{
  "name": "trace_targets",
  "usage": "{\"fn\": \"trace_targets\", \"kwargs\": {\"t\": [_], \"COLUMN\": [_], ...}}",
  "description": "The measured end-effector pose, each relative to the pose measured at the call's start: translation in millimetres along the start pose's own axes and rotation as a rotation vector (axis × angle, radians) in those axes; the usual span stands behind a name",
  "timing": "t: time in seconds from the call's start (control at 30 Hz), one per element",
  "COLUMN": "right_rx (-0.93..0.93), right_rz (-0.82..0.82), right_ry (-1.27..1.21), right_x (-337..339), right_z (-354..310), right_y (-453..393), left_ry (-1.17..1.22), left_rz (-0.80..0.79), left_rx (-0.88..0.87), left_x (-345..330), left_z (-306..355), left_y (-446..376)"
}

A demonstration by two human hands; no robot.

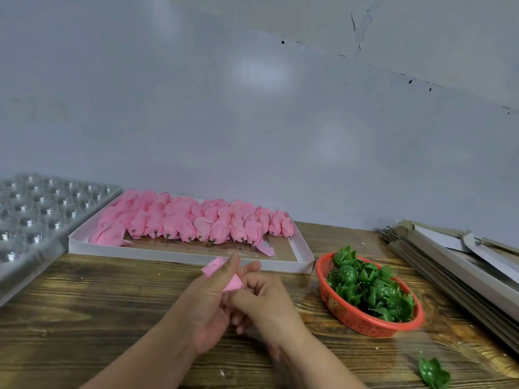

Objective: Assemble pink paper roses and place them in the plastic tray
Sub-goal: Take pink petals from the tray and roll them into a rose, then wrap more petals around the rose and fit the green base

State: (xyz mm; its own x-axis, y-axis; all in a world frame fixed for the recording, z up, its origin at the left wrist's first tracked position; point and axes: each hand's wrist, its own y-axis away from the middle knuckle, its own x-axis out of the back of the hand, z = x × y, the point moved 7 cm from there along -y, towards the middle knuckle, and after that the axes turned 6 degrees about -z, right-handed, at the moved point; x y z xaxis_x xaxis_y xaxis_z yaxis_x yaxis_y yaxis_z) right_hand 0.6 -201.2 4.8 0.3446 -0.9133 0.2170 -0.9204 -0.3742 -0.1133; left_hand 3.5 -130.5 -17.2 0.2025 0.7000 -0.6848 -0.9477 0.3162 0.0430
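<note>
My left hand and my right hand meet over the wooden table and both grip one pink paper rose, whose head sticks up and to the left between the fingers. Its lower part is hidden inside my hands. Behind them a flat white box holds several rows of pink rose heads lying on their sides. The clear plastic tray with round cups stands at the far left. A red basket on the right is full of green plastic calyxes.
One loose green calyx lies near the table's front right edge. A stack of flattened grey cardboard pieces runs along the right side. A grey wall closes off the back of the table.
</note>
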Motion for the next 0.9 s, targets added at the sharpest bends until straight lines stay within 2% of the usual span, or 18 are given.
{"fn": "trace_targets", "kwargs": {"t": [0.1,0.17,0.23,0.4,0.57,0.67,0.73,0.8,0.9], "right_rx": [0.08,0.135,0.132,-0.039,-0.171,-0.215,-0.225,-0.206,-0.126], "right_rz": [0.145,0.178,0.167,0.04,-0.137,-0.173,-0.199,-0.209,-0.029], "right_ry": [0.303,0.438,0.341,-0.222,-0.396,-0.412,-0.346,-0.151,0.218], "right_x": [7,6,5,0,-9,-10,-8,4,52], "right_z": [-8,-13,-12,0,2,5,4,-3,-22], "right_y": [2,4,5,0,2,3,5,6,7], "left_ry": [0.108,0.122,0.107,-0.113,-0.146,-0.129,-0.127,-0.064,-0.007], "left_rz": [0.07,0.098,0.098,0.007,-0.086,-0.104,-0.096,-0.095,0.023], "left_rx": [-0.026,-0.036,-0.055,-0.018,0.05,0.07,0.091,0.104,0.052], "left_x": [0,0,2,-4,-4,-4,-3,-4,4], "left_z": [0,0,0,2,2,-1,-4,-6,-4], "left_y": [-1,-1,-2,3,2,2,1,1,1]}}
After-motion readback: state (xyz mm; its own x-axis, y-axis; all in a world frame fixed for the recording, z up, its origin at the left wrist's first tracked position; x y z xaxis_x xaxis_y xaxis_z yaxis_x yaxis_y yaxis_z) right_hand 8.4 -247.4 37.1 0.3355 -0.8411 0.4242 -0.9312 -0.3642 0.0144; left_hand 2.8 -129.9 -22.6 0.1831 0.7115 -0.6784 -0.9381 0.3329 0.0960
